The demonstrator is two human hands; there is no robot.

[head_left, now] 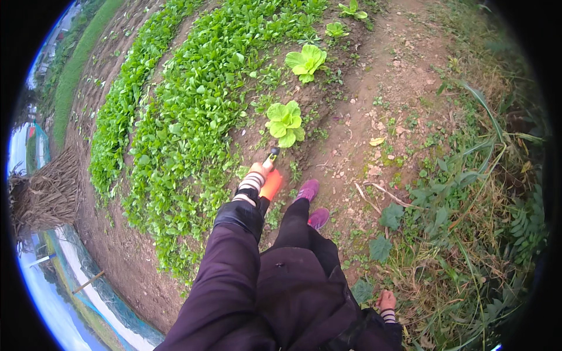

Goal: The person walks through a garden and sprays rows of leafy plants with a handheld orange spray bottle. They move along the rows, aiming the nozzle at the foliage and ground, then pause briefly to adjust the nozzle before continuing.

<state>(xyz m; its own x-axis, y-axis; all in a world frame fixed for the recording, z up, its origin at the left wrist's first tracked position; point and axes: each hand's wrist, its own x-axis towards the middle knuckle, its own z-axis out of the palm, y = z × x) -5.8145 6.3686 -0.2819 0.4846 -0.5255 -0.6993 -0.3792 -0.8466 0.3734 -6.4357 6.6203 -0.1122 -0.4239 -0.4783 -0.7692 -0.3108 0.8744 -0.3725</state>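
My left hand [261,169] reaches forward, closed around a spray bottle [271,186] with an orange body. Its dark nozzle end points away from me, just short of a light green leafy plant [284,124] and apart from its leaves. Most of the bottle's upper part is hidden by my fingers. My right hand [386,300] hangs low beside my body at the right, fingers curled, with nothing visible in it. Below it are grass and weeds.
Dense rows of green leafy plants [184,123] grow to the left. Another pale leafy plant [306,62] stands farther along the bed's edge. A dirt path [380,93] runs on the right, bordered by tall weeds [468,245]. Dry stalks [50,190] are heaped at the far left.
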